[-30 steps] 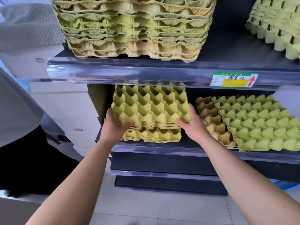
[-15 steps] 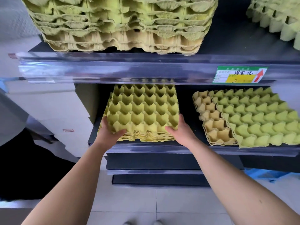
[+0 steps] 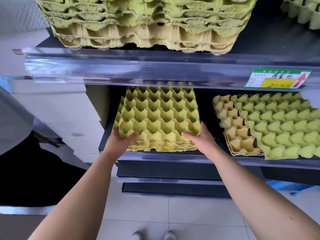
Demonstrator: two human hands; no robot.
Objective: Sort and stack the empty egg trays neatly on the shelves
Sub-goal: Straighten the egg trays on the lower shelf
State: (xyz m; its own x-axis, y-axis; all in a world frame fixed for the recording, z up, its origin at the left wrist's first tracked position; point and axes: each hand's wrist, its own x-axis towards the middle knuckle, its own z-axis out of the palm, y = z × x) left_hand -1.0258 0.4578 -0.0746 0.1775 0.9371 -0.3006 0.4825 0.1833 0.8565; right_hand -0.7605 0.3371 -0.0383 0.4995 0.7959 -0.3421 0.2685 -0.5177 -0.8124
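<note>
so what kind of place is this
Probably a shop or stockroom: dark shelves with clear price rails, a green-and-yellow shelf label, and stacks of empty egg trays.

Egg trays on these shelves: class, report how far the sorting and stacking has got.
Done: a tall stack sits on the upper shelf. In hand: the left hand and right hand grip the yellow stack on the middle shelf. Left: the green tray lies askew over the tan trays, needing squaring.

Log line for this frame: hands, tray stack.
left hand: grips front-left corner of yellow-green pulp egg-tray stack | right hand: grips its front-right corner | stack: on black shelf
</note>
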